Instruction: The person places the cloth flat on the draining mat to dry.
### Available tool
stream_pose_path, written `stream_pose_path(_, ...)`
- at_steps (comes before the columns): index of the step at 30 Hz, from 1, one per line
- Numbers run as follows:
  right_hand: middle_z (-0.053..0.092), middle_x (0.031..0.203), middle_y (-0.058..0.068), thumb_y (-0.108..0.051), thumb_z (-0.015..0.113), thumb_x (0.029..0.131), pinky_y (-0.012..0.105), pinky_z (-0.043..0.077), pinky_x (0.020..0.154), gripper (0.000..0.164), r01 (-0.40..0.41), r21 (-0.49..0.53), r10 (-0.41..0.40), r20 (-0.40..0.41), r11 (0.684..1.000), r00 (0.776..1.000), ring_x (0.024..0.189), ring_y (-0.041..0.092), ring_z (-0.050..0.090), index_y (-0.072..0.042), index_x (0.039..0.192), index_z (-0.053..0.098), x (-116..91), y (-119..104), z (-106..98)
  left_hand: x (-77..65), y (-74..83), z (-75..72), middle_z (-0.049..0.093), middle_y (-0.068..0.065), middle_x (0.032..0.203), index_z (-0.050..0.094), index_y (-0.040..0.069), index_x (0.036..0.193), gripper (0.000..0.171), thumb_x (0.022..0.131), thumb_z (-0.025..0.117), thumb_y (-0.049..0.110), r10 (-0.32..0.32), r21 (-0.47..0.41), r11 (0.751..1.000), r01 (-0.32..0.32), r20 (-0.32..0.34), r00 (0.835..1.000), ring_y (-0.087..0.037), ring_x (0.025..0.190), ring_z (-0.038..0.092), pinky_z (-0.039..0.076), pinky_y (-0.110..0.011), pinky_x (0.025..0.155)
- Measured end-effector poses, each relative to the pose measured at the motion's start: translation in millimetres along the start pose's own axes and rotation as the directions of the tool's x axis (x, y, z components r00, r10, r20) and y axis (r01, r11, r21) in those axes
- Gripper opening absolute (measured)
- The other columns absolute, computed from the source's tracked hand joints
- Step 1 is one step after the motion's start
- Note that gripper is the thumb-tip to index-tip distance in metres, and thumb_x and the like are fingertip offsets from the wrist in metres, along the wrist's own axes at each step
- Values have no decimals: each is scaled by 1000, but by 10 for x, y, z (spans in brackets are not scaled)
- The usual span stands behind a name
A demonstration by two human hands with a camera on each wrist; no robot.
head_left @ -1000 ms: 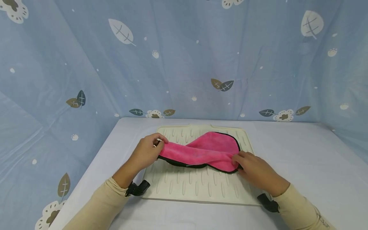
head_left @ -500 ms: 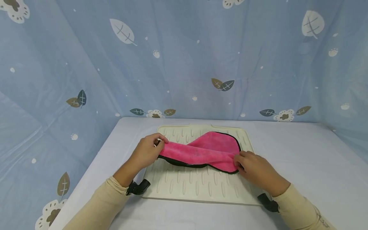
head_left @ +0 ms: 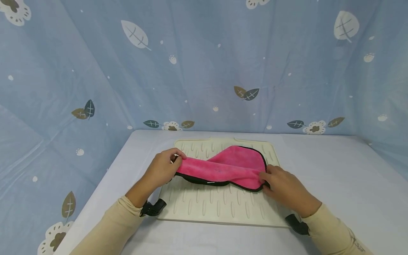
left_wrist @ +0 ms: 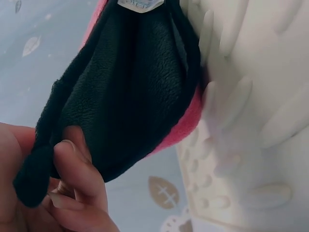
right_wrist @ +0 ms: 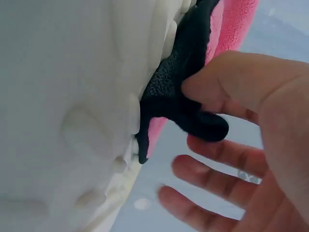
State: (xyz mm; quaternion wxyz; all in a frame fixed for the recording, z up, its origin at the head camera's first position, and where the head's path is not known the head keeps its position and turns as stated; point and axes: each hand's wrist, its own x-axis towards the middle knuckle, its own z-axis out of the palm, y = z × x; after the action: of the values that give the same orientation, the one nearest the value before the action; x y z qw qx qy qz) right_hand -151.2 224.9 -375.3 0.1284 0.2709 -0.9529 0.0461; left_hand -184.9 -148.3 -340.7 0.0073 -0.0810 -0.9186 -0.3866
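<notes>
A pink microfiber cloth with black edging lies partly folded, raised between the two hands in the head view. Its underside is dark, and a white label shows at the top of the left wrist view. My left hand pinches the cloth's left corner between thumb and fingers. At the right corner, my right hand pinches the dark edge with thumb and index finger. The other right fingers are spread below the corner in the right wrist view. Beneath the cloth is a cream ridged mat.
The mat rests on a table covered in white cloth. A blue curtain with leaf and flower prints hangs behind and to the sides. Black wrist camera mounts sit on both wrists, close over the mat's front corners.
The right hand's fingers have shifted slightly at the cloth's corner, and more of its black edge shows there. The left hand and the rest of the cloth stay almost still.
</notes>
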Motion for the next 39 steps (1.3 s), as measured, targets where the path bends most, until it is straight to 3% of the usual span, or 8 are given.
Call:
stream_pose_path(5, 59, 96, 4, -8, 82, 72, 38, 52, 69, 21, 27, -38, -30, -58, 999, 998, 86, 20, 55, -20, 81, 68, 21, -31, -70, 9, -24, -56, 57, -6, 73, 70, 18, 107, 19, 98, 52, 19, 10, 55, 998, -10, -1, 1000, -15, 44, 43, 39, -30, 46)
stream_pose_path(10, 64, 95, -4, -5, 73, 72, 40, 52, 80, 20, 80, 58, -75, -92, 995, 993, 93, 15, 58, -22, 74, 62, 51, -79, -173, 23, -66, -139, 52, -3, 67, 68, 16, 111, 18, 97, 57, 20, -10, 135, 991, 4, 47, 999, -15, 46, 41, 36, -29, 47)
stream_pose_path(15, 54, 79, -17, -4, 70, 72, 25, 49, 69, 26, 133, 241, -133, -20, 961, 991, 78, 2, 50, -26, 75, 57, 59, -172, -285, 47, -109, -234, 50, -3, 65, 66, 13, 113, 20, 94, 61, 17, -49, 190, 982, 25, 124, 991, -15, 49, 43, 36, -29, 48)
stream_pose_path(21, 46, 73, -16, -4, 66, 73, 19, 40, 63, 27, 87, 374, -152, 147, 923, 977, 70, 2, 44, -28, 73, 52, 37, -273, -330, 44, -90, -278, 49, -1, 62, 64, 14, 99, 13, 87, 63, 11, -57, 236, 972, 12, 184, 981, -14, 50, 43, 35, -28, 49)
stream_pose_path(26, 44, 70, -16, -3, 64, 73, 20, 37, 62, 29, 76, 421, -182, 219, 904, 958, 69, 0, 41, -28, 71, 49, 32, -271, -295, 37, -95, -290, 45, 1, 59, 63, 15, 96, 16, 83, 63, 5, -56, 255, 967, -17, 279, 959, -13, 52, 41, 34, -28, 52)
stream_pose_path(32, 42, 65, -17, -3, 63, 72, 19, 37, 58, 28, 73, 447, -207, 259, 892, 943, 62, -2, 39, -26, 67, 49, 35, -244, -249, 2, -90, -284, 46, 1, 61, 62, 16, 95, 20, 80, 65, 2, -64, 251, 967, -40, 393, 917, -13, 54, 40, 36, -29, 53)
stream_pose_path(39, 38, 64, -17, -1, 60, 72, 18, 35, 56, 29, 85, 476, -234, 263, 875, 936, 60, -3, 35, -25, 65, 45, 36, -251, -219, -38, -93, -255, 48, 2, 60, 60, 18, 92, 22, 79, 67, 2, -59, 284, 955, -84, 460, 886, -11, 54, 42, 38, -29, 53)
